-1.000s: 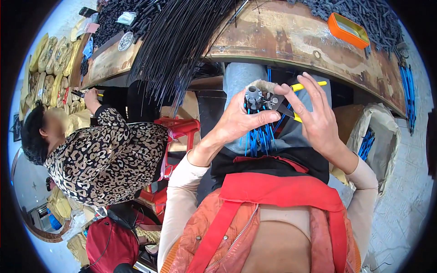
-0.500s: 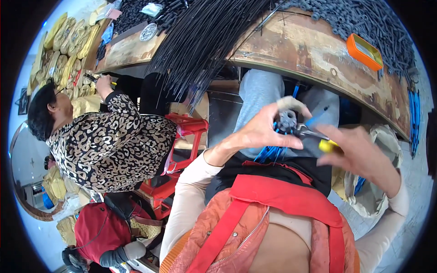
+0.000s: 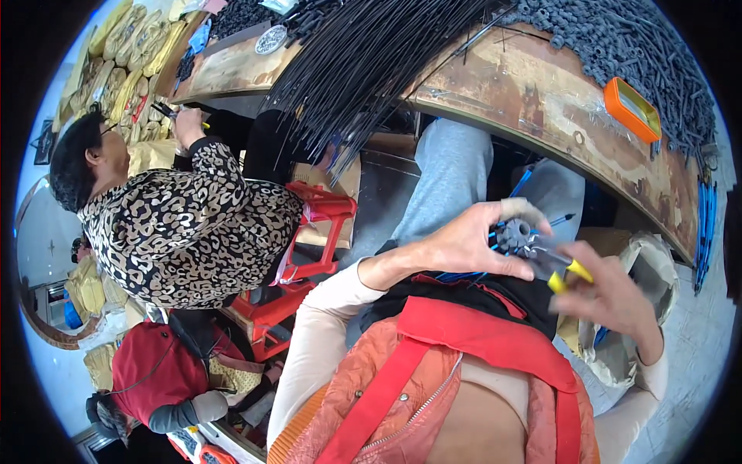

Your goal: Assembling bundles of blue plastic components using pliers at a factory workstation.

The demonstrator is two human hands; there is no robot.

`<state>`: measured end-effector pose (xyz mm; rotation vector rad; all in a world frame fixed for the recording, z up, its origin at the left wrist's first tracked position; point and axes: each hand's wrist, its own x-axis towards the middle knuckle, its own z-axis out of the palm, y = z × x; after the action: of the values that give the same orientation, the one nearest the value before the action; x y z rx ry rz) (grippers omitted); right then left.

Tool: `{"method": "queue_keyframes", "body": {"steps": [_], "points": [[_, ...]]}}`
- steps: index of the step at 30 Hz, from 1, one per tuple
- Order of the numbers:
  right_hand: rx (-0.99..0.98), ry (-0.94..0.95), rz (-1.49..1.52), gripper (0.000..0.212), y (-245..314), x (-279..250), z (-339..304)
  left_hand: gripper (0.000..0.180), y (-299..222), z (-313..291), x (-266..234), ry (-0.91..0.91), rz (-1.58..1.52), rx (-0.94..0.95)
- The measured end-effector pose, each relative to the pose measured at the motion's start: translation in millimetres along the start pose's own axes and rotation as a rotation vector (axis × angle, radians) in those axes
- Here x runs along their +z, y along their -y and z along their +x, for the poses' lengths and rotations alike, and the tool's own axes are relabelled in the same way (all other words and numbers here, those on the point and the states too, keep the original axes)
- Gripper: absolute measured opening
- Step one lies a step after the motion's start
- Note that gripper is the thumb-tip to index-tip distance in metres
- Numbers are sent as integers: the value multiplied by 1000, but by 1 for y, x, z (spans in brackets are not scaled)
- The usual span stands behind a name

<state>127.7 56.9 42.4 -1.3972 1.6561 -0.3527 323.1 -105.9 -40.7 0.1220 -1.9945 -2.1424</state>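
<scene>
My left hand [image 3: 464, 247] is closed around a small grey ridged plastic fitting [image 3: 516, 232], thumb and fingers wrapped tight so only its top shows, held up in front of my chest just below the edge of the bench [image 3: 541, 100]. Thin blue wires [image 3: 533, 224] run through that grip and poke out past the fitting. My right hand [image 3: 610, 290] has its grip shut on the yellow handles of a pair of pliers [image 3: 553, 259], whose nose sits right against the fitting; the hand is blurred, so I cannot tell how far the pliers themselves are closed.

The risk I see is in how close everything is. The pliers' nose is touching the fitting just beside my left fingertips [image 3: 519, 207], so a slip off the ridged plastic could pinch or jab them. Squeezing too hard could crack the fitting or nick a blue wire. Since I hold the piece in the air rather than on the bench, a slack grip would let it drop toward the white sack [image 3: 653, 271] at my right side or onto the floor. A co-worker in a spotted top [image 3: 193, 224] sits near on my left, and the bundle of black rods [image 3: 371, 62] overhangs the bench close above my hands.
</scene>
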Motion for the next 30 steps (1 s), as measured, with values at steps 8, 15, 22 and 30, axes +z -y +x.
{"method": "queue_keyframes", "body": {"steps": [8, 15, 22, 30], "points": [[-227, -426, -388, 60, -13, 30, -19, 42, -13, 3, 17, -10, -43, -95], [71, 164, 428, 42, 1, 15, -27, 53, -17, -9, 12, 203, -22, -7], [-136, -274, -55, 51, -6, 24, -23, 46, -16, -6, 13, -91, 84, -49], [89, 297, 352, 32, 5, 3, -3, 57, -14, -10, -4, 86, 35, -19]]}}
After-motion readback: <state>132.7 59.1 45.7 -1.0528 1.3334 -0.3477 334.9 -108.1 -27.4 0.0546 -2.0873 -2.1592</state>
